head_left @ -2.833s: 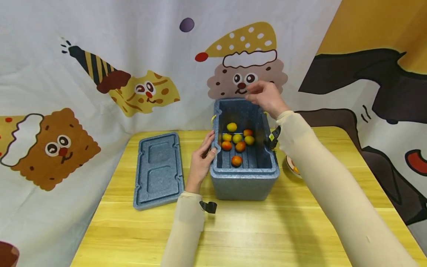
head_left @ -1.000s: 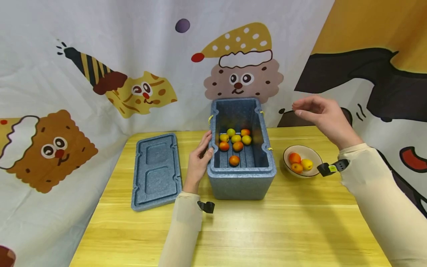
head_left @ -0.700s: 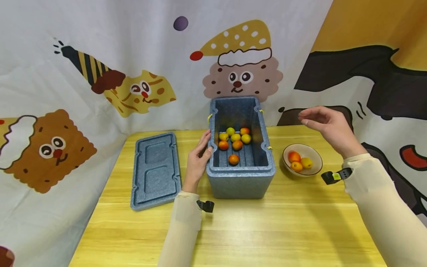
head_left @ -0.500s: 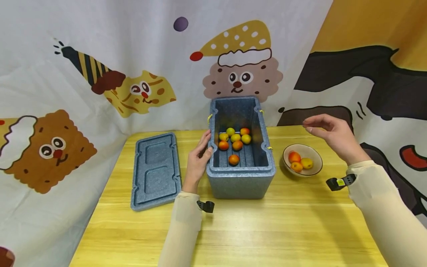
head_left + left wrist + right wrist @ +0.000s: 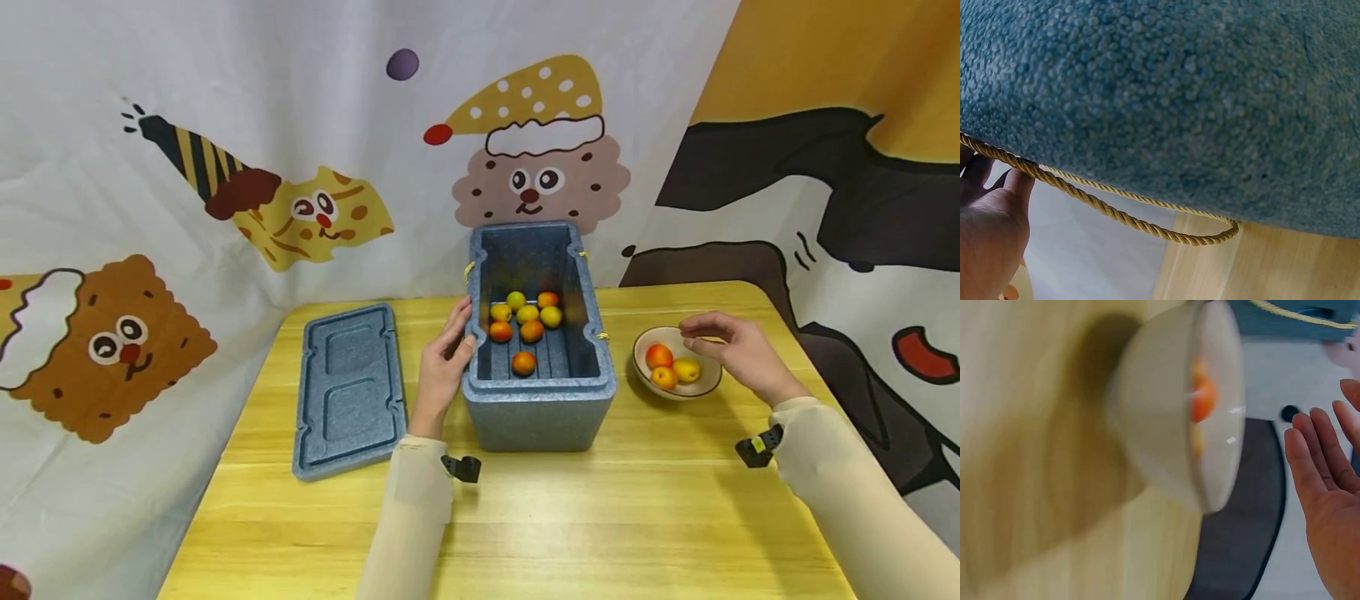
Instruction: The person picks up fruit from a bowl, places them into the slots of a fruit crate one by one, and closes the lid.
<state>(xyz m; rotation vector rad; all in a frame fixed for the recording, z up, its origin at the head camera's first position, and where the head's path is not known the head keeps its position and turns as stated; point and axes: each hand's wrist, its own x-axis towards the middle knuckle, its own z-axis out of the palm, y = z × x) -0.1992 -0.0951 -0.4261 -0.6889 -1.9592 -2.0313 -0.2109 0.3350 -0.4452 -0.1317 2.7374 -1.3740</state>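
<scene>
My left hand (image 5: 442,371) rests against the left side of a grey-blue foam box (image 5: 538,423), thumb at the rim and fingers along the wall. In the left wrist view its fingertips touch the box beside a yellow rope handle (image 5: 1141,226). Several small orange and yellow fruits lie in the box, one orange fruit (image 5: 523,363) nearest the front. My right hand (image 5: 738,354) hovers, holding nothing, over the right edge of a cream bowl (image 5: 706,382) with a dark rim. The bowl holds an orange-red fruit (image 5: 659,356), an orange fruit (image 5: 663,377) and a yellow fruit (image 5: 686,370).
To the left of the box, the foam lid (image 5: 348,392) lies on the wooden table (image 5: 540,525), recessed face up. Behind the table hangs a white cloth (image 5: 322,92) printed with cartoon figures.
My right hand moves from above the box out to the right, then down to the bowl, which its arm partly hid before. My left hand stays at the box.
</scene>
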